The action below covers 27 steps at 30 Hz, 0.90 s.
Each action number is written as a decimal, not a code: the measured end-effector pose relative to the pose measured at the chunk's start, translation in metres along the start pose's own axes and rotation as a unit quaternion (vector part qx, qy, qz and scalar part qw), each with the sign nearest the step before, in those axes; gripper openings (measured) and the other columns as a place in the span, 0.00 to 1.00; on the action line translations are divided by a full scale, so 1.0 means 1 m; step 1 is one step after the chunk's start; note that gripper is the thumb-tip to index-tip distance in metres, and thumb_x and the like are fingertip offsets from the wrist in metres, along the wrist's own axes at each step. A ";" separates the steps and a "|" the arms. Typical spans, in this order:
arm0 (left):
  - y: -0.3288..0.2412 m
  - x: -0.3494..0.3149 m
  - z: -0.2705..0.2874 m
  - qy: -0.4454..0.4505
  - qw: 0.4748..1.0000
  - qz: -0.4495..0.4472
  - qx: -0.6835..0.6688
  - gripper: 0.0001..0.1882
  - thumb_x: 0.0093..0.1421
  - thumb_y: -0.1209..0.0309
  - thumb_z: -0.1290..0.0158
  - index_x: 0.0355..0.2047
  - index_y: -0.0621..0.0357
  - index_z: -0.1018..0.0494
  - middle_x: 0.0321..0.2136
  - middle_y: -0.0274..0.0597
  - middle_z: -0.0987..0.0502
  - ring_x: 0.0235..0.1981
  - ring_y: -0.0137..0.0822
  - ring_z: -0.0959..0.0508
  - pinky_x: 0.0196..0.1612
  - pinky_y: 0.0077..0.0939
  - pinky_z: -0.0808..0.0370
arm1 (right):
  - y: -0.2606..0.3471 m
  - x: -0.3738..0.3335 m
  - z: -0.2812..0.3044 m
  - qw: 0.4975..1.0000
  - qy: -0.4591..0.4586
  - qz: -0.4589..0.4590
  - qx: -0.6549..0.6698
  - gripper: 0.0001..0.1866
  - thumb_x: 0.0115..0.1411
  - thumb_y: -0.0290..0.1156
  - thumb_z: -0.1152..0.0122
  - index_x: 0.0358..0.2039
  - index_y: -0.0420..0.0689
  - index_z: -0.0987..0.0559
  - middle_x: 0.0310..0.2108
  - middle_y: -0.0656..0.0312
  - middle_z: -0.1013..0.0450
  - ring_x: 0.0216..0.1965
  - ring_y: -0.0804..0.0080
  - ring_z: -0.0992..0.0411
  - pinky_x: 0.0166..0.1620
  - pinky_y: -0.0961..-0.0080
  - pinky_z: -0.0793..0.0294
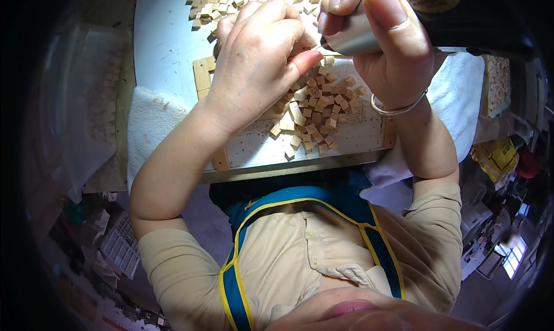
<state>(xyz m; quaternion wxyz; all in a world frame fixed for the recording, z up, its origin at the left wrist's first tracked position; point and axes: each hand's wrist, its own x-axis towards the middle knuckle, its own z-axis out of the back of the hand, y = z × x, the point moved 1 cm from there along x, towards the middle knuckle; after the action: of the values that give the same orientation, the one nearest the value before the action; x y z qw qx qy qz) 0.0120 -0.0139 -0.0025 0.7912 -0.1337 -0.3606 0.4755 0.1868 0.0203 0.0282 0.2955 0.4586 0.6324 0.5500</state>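
My right hand (pixel 398 54) is wrapped round the tapered silver nose of a black power tool (pixel 490 19), whose dark body carries a round yellow label. Its narrow tip points left, close to the thumb of my left hand (pixel 259 60). The left fingers are pinched together, and whatever sits between them is hidden. Below my hands lies a loose heap of small wooden cubes (pixel 323 106), some paler than others. More pale wooden cubes (pixel 231 2) are spread beyond my left hand.
The white work board (pixel 167 42) has wooden frame corners (pixel 202 74) and a wooden front edge (pixel 300 165). White towels (pixel 153 117) drape both sides. On the right are a bin of wooden pieces (pixel 497 85) and a yellow bag (pixel 496 161). A translucent plastic container (pixel 92 100) stands left.
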 end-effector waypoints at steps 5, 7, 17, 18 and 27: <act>-0.001 0.000 0.000 0.004 1.000 0.001 0.006 0.11 0.50 0.63 0.30 0.27 0.50 0.21 0.35 0.32 0.25 0.45 0.38 0.26 0.47 0.40 0.38 | -0.004 0.000 -0.003 0.997 0.006 0.055 0.048 0.16 0.65 0.17 0.45 0.52 0.39 0.31 0.37 0.61 0.26 0.37 0.73 0.23 0.40 0.77 0.21; -0.002 0.000 0.001 0.012 1.000 0.011 0.006 0.11 0.50 0.63 0.30 0.27 0.50 0.21 0.35 0.32 0.25 0.45 0.38 0.26 0.47 0.41 0.38 | -0.002 0.000 -0.003 0.997 0.009 0.057 0.041 0.16 0.65 0.18 0.45 0.52 0.39 0.31 0.37 0.60 0.26 0.37 0.73 0.23 0.39 0.77 0.21; 0.002 0.000 -0.001 0.002 1.000 -0.002 0.017 0.11 0.52 0.62 0.31 0.28 0.51 0.22 0.35 0.35 0.26 0.46 0.40 0.26 0.47 0.41 0.38 | -0.007 0.003 -0.001 0.999 -0.001 0.037 0.027 0.16 0.65 0.24 0.42 0.52 0.39 0.31 0.39 0.58 0.27 0.36 0.70 0.23 0.36 0.76 0.20; 0.002 0.000 -0.001 -0.004 1.000 -0.005 0.018 0.11 0.52 0.62 0.31 0.27 0.51 0.22 0.35 0.36 0.26 0.46 0.40 0.26 0.47 0.41 0.38 | -0.008 0.004 -0.001 0.999 -0.001 0.037 0.033 0.16 0.64 0.25 0.42 0.52 0.39 0.31 0.39 0.57 0.27 0.36 0.69 0.22 0.35 0.76 0.20; -0.016 0.001 0.028 0.121 0.992 -0.043 -0.013 0.12 0.53 0.71 0.31 0.37 0.59 0.17 0.42 0.39 0.21 0.43 0.38 0.21 0.45 0.32 0.26 | 0.038 0.031 0.018 0.939 -0.045 0.293 0.174 0.20 0.63 0.37 0.39 0.50 0.39 0.31 0.29 0.56 0.26 0.27 0.66 0.22 0.25 0.74 0.20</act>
<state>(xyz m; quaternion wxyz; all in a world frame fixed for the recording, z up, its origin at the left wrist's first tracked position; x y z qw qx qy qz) 0.0031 -0.0245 0.0263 0.8469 -0.1853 -0.2739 0.4165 0.1998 0.0551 0.0648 0.0652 0.6918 0.5419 0.4727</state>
